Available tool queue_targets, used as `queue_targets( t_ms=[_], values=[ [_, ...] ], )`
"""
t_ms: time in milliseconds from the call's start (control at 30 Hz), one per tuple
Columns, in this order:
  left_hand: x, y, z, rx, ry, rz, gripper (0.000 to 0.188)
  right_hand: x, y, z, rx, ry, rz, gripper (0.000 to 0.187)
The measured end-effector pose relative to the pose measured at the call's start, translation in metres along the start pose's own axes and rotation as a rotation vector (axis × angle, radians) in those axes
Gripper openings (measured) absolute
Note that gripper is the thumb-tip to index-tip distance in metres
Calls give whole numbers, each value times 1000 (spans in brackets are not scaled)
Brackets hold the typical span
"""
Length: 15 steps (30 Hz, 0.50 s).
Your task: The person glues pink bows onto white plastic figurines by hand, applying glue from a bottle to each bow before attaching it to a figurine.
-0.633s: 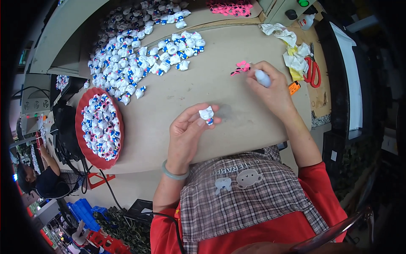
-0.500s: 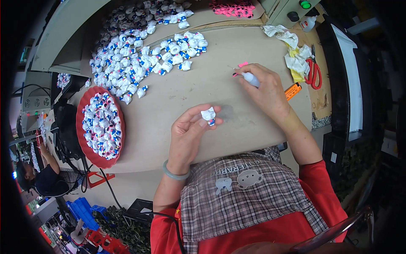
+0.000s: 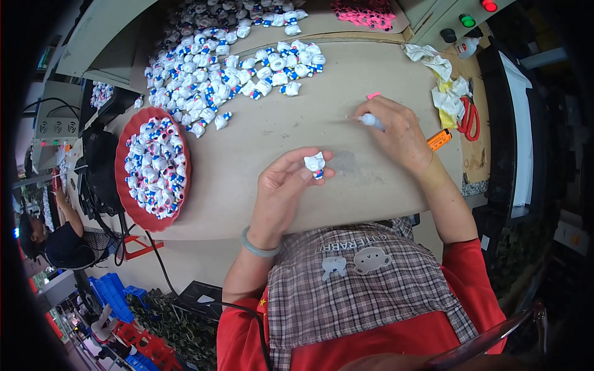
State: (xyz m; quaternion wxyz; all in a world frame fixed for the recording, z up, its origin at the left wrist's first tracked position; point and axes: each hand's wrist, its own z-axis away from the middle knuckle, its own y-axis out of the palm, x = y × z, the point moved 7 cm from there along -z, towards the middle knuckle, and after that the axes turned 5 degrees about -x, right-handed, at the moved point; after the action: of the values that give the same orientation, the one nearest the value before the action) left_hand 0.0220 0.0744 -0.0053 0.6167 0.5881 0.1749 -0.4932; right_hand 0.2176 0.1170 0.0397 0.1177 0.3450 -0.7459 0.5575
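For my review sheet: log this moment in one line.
left hand: holds small white figurine | right hand: holds pen-like tool | red tray: full of figurines

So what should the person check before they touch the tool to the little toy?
1. Toy pinched firmly in the left hand: ok.
2. Pen-like tool gripped in the right hand: ok.
3. Tool tip near the toy: not ok, they are apart.
4. Which side of the toy faces up: cannot tell.
5. Bare table between the hands: ok.
6. Red tray and toy pile out of the way: ok.
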Motion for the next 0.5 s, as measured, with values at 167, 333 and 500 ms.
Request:
queue_targets(
  t_ms=[167,333,500],
  values=[
    [-3,-6,2,-20,18,4,31,-5,3,0,43,57,-12,19],
    [-3,-8,3,-37,21,8,31,6,1,2,19,42,32,17],
    [-2,-3,1,-29,18,27,31,9,-2,9,18,273,-337,9]
  ],
)
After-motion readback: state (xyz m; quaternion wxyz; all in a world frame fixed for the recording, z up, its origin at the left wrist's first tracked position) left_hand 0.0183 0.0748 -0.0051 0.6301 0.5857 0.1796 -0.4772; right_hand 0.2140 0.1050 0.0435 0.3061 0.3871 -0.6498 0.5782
